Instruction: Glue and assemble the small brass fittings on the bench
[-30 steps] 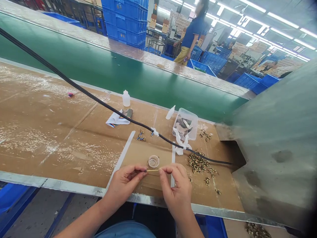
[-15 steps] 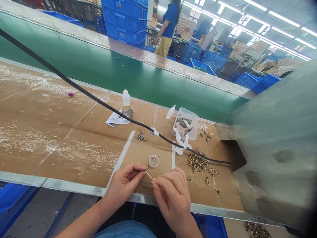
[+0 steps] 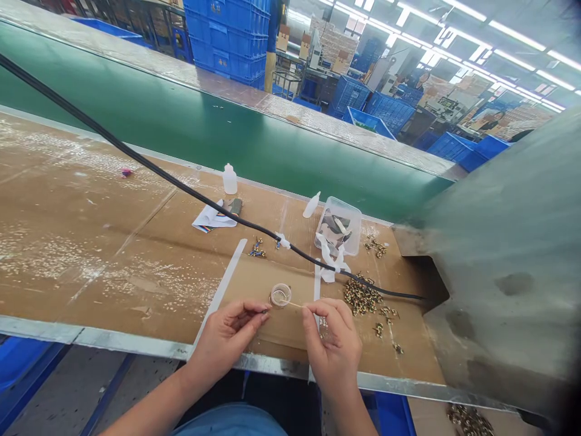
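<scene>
Worktable (image 3: 254, 272): brown top, under both hands.
Right hand (image 3: 333, 339): thumb and forefinger pinched narrow on a thin stick's near end.
Left hand (image 3: 227, 333): thumb and forefinger nearly closed around a small dark piece.
Clear cup (image 3: 274, 296): on the worktable, just beyond the fingertips.
Thin stick (image 3: 295, 304): far end reaching the cup.
Dark piece (image 3: 264, 312): mostly hidden.

Ceiling tubes (image 3: 517, 36) shine brightly, and pale glare streaks the green belt (image 3: 181, 121).
</scene>
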A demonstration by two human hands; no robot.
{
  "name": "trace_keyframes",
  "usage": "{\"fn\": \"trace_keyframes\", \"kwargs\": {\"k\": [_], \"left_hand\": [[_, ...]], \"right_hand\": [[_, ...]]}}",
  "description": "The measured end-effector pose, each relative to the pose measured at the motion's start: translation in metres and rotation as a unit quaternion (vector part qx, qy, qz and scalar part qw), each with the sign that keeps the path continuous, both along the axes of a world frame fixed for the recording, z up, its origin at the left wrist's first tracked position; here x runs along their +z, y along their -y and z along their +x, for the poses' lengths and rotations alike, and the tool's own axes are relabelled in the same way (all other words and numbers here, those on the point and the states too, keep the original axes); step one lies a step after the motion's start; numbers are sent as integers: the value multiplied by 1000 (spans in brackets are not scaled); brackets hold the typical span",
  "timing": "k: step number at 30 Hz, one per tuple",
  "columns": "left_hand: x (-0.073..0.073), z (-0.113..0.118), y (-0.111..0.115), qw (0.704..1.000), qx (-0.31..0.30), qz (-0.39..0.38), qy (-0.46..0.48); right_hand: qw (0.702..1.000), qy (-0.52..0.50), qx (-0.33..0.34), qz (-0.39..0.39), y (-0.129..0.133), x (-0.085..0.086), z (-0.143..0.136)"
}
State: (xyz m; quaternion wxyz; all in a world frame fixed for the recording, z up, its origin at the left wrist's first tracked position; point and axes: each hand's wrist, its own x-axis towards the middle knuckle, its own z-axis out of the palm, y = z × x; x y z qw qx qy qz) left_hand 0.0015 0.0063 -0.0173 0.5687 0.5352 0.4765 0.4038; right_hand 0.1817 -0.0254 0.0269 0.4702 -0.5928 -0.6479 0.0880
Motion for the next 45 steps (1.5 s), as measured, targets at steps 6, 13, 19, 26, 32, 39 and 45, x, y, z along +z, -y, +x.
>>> {"fn": "trace_keyframes", "kwargs": {"k": [6,13,19,26,32,39,45], "left_hand": [[-3,-1,0,1000,5,12,4],[-2,-2,0,1000,8,19,-4],[-3,-3,-2,1000,-1,17,-17],[-7,-6,-4,999,3,25,-32],[-5,-4,-4,999,5,20,-37],[3,4,7,1000,-20,-18,-1],[-2,9,16,997,-63,-40,27]], "right_hand": [[997,74,0,0,-5,-6,1],[996,85,2,-22,-7,-10,-1],[994,74,29,-71,-1,-9,4],[983,34,-127,-127,31,-22,68],[976,57,-103,-184,51,-36,94],[968,81,-149,-186,48,-43,80],[966,74,-94,-230,43,-42,82]]}}
